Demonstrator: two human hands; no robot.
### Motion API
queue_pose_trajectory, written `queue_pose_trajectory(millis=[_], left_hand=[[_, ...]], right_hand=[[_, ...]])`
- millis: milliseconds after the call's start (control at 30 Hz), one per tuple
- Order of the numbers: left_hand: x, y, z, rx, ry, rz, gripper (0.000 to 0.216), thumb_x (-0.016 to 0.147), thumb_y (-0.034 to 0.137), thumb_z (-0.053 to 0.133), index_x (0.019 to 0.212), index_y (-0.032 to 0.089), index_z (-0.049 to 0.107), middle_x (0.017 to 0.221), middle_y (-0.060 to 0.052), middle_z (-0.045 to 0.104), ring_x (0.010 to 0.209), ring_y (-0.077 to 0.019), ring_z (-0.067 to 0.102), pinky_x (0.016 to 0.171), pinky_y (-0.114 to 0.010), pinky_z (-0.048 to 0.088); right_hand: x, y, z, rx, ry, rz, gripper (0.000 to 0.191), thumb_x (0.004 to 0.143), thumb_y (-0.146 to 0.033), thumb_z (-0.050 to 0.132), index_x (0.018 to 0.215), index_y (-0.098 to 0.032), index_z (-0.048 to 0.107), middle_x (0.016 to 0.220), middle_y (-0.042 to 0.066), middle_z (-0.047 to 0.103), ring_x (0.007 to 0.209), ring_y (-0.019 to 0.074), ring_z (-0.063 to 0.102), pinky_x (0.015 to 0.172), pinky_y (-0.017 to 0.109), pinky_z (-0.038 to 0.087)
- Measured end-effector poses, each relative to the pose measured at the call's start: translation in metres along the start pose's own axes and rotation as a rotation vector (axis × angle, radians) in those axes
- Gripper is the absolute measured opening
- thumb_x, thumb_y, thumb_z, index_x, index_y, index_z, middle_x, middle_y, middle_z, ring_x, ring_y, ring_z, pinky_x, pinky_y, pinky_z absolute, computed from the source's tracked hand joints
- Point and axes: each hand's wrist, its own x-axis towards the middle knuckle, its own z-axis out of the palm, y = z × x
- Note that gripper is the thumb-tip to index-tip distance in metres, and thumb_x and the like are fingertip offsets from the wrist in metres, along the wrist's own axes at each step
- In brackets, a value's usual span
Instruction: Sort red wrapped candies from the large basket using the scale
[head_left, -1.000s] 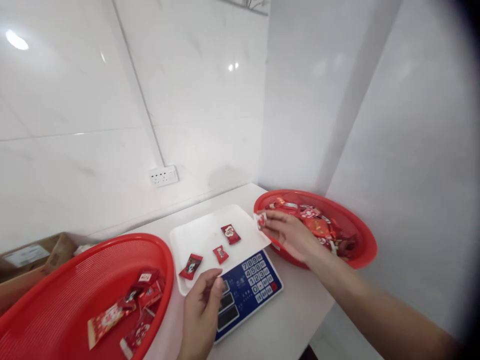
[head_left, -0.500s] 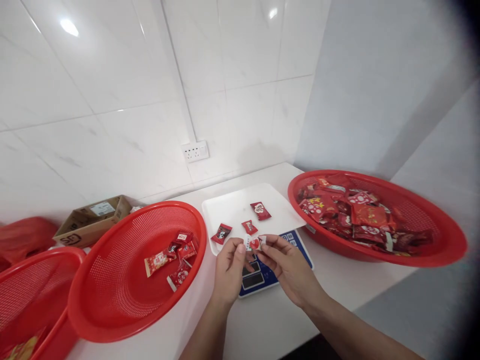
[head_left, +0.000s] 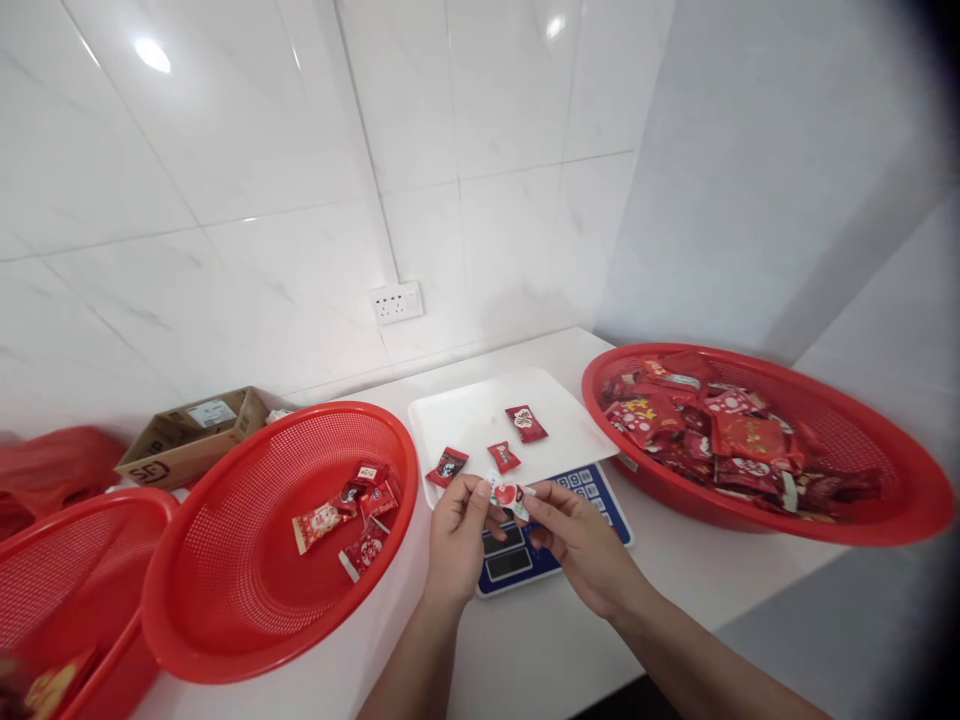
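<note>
Pinched at opposite ends by a person's left hand (head_left: 457,542) and right hand (head_left: 589,555), a white-and-red wrapped candy (head_left: 508,495) is held over the front of a digital scale (head_left: 615,515), its print too blurred to read. Both hands mask parts of the scale's keypad (head_left: 586,490) and displays (head_left: 508,564). Three red packets (head_left: 527,424) lie on the white pan (head_left: 465,405) behind. At lower left, the frame cuts off a red basket (head_left: 75,540) and an unidentifiable dark shape (head_left: 10,686).

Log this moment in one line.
left hand: pinching white-and-red packet | right hand: pinching packet's other end | scale tray: three red packets
</note>
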Motion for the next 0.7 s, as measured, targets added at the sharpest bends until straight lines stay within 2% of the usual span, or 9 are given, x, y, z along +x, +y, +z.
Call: queue_pose_trajectory(millis=[300, 400, 533, 633, 700], left_hand=[[0.0, -0.004, 0.001, -0.077, -0.004, 0.007, 0.023, 0.085, 0.039, 0.051, 0.074, 0.018, 0.051, 0.062, 0.003, 0.058, 0.054, -0.0093, 0.056, 0.048, -0.018, 0.043], [0.002, 0.001, -0.003, -0.026, -0.039, -0.003, 0.025, 0.083, 0.039, 0.054, 0.072, 0.017, 0.053, 0.059, 0.004, 0.056, 0.051, -0.0085, 0.054, 0.047, -0.019, 0.043], [0.004, 0.006, -0.008, 0.042, -0.111, -0.023, 0.026, 0.078, 0.038, 0.062, 0.066, 0.016, 0.055, 0.057, 0.004, 0.056, 0.05, -0.0078, 0.052, 0.048, -0.019, 0.043], [0.003, 0.007, -0.009, 0.057, -0.161, -0.037, 0.027, 0.078, 0.039, 0.061, 0.067, 0.016, 0.055, 0.056, 0.004, 0.054, 0.048, -0.0076, 0.051, 0.047, -0.019, 0.042], [0.003, 0.005, -0.007, 0.048, -0.179, -0.04, 0.028, 0.079, 0.043, 0.058, 0.07, 0.017, 0.054, 0.058, 0.004, 0.053, 0.049, -0.0079, 0.052, 0.047, -0.019, 0.043]], right_hand=[[-0.001, 0.005, 0.001, -0.004, -0.068, -0.002, 0.023, 0.062, -0.037, 0.076, 0.066, -0.019, 0.063, 0.068, -0.001, 0.06, 0.062, 0.0107, 0.05, 0.052, 0.021, 0.038], [-0.001, 0.001, -0.002, -0.13, -0.076, -0.005, 0.024, 0.063, -0.041, 0.075, 0.07, -0.02, 0.064, 0.071, -0.002, 0.06, 0.061, 0.0106, 0.049, 0.053, 0.022, 0.039], [0.002, -0.006, -0.006, -0.338, -0.123, -0.035, 0.034, 0.065, -0.045, 0.072, 0.089, -0.021, 0.066, 0.079, 0.0, 0.061, 0.064, 0.0118, 0.049, 0.055, 0.023, 0.04], [0.004, -0.009, -0.007, -0.407, -0.188, -0.072, 0.027, 0.069, -0.043, 0.069, 0.082, -0.02, 0.066, 0.071, -0.001, 0.059, 0.063, 0.0117, 0.047, 0.053, 0.023, 0.038], [0.005, -0.009, -0.005, -0.392, -0.173, -0.092, 0.024, 0.066, -0.041, 0.072, 0.074, -0.019, 0.066, 0.066, -0.003, 0.057, 0.061, 0.0113, 0.047, 0.053, 0.023, 0.037]])
